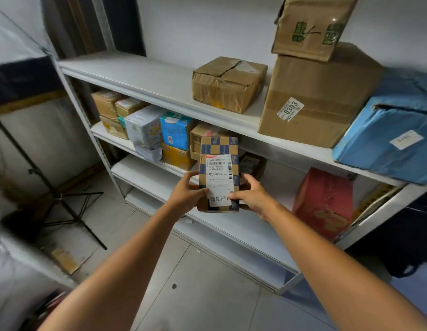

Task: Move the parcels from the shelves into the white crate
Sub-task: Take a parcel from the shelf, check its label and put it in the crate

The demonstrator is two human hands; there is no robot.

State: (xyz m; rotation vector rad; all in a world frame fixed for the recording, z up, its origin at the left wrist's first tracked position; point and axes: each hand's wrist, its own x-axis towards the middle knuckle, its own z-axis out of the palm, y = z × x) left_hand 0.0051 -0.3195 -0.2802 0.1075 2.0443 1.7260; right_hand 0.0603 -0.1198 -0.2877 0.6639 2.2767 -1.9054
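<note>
White shelving (160, 91) standing against pale wall (195, 27) on grey tiled floor (207, 283), cartons (229, 84) sitting on upper tiers. You're holding checkered parcel (218, 149) in air before middle tier; your left hand (186, 194) and right hand (253, 197) clamping its lower sides, thumbs pressing label (219, 173). Tripod (64, 199) standing at left, floor lying open beneath arms. Blue parcel (386, 139) running off right edge.

Soft, even light from overhead keeps the white metal shelf boards (145, 75) bright, with dim shade under each. A small glare spot sits on the tape of the brown cardboard box with green print (312, 27) at one o'clock. The edges bow and smear, worst from seven to nine o'clock. The blue-and-tan checked cardboard parcel (218, 149) I hold at centre looks sharp.
</note>
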